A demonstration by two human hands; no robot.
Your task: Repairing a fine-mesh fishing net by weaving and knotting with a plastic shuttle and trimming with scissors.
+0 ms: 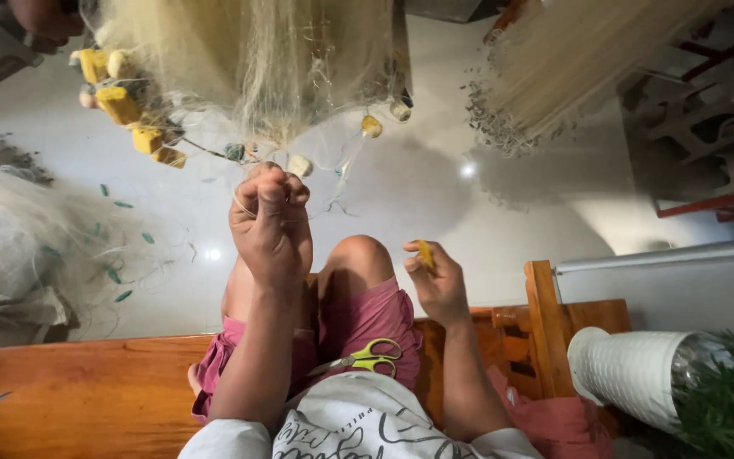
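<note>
Two hands are working the net (pixel 248 59): your left hand (pixel 269 225) is gripping its line, your right hand (pixel 437 280) is pinching a yellow needle (pixel 426 254); next, thread with care.

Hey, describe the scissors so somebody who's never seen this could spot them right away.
Find the person seated on the wooden bench, wearing pink shorts. The scissors lie on the lap, between the two forearms, just above the white shirt. Their yellow-green handles and metal blades set them apart; the floats up on the net are plain yellow blocks.
</note>
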